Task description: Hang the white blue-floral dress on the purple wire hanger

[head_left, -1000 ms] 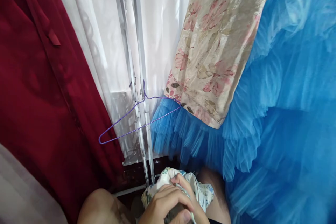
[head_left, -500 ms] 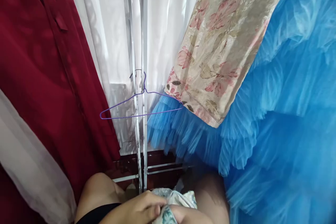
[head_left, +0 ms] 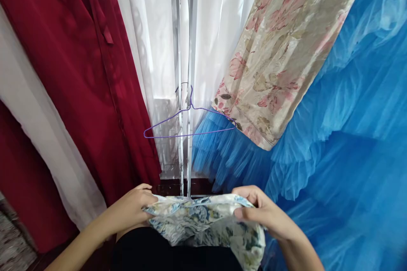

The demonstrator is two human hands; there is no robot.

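- So, far left is a long red cloth point(head_left: 79, 80) hanging down with white cloth point(head_left: 60, 169) beside it, probably just hung there to keep it off the floor.
- Next up, the left hand point(head_left: 133, 205) has one end of the printed cloth point(head_left: 203, 220) pinched at its top edge. Some of those fingers are hidden behind it.
- Around the middle, a purple hanger point(head_left: 190, 134) with nothing on it hangs at a white rack point(head_left: 190, 156); my guess is the hook's caught there so both hands are free.
- Right below that, the printed cloth is held up between the hands, over the dark-clothed lap point(head_left: 143, 250). Looks like they're wide apart to keep that edge spread, while the lower part sags in folds.
- Then the right hand point(head_left: 267, 211) grips the other end, thumb on the near side, fingers over the top.
- Further right, a beige flowery garment point(head_left: 273, 59) hangs in front of a puffy blue dress point(head_left: 349, 156), maybe for lack of space.
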